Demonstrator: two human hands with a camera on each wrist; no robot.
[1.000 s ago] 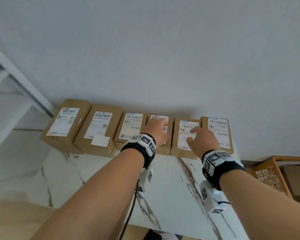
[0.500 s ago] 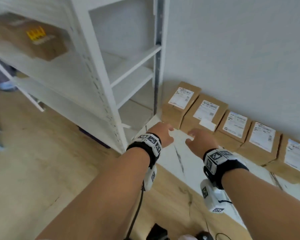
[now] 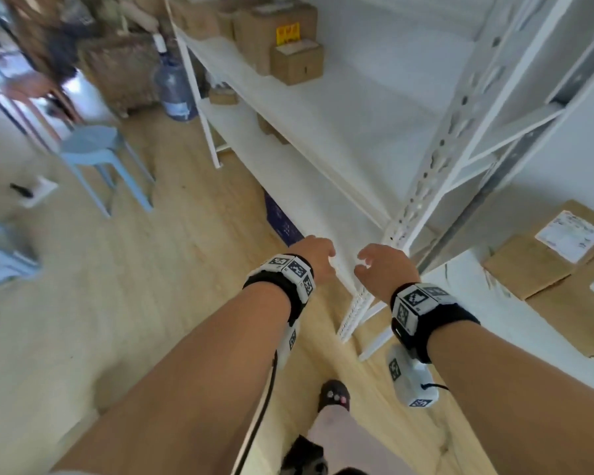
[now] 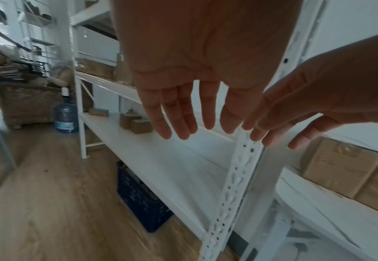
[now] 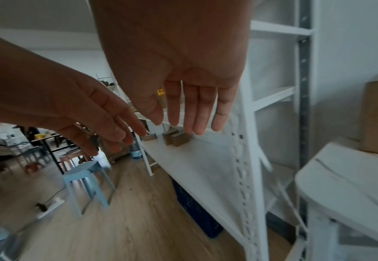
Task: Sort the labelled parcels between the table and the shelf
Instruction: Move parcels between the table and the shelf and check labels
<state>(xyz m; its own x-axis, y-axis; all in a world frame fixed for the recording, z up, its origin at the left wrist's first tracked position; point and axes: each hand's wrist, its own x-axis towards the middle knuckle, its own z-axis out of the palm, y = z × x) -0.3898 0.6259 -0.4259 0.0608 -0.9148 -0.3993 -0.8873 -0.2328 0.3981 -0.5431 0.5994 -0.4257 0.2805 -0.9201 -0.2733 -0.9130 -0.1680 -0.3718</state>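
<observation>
Both hands are empty, with fingers straight and relaxed. In the head view the left hand (image 3: 314, 257) and right hand (image 3: 383, 265) hover side by side in front of the shelf (image 3: 323, 108), near its front corner post (image 3: 422, 197). Neither hand touches the post or a board.

Parcels: two lie on the table (image 3: 460, 289) at the right edge of the head view. The labelled parcel (image 3: 542, 248) is partly cut off by the frame, and its label print is too blurred to read. The second one below it is mostly out of frame. In the left wrist view these parcels (image 4: 339, 166) stand at the table's far edge.

More boxes (image 3: 295, 61) stand on an upper shelf board; one bears a yellow mark, not legible. Small boxes (image 4: 136, 123) sit on a lower board, too small to tell labels.

Under the shelf, a dark blue crate (image 4: 143, 199) is half hidden by the bottom board. A blue stool (image 3: 96, 149) and a water jug (image 3: 174, 89) stand on the floor, blurred.
</observation>
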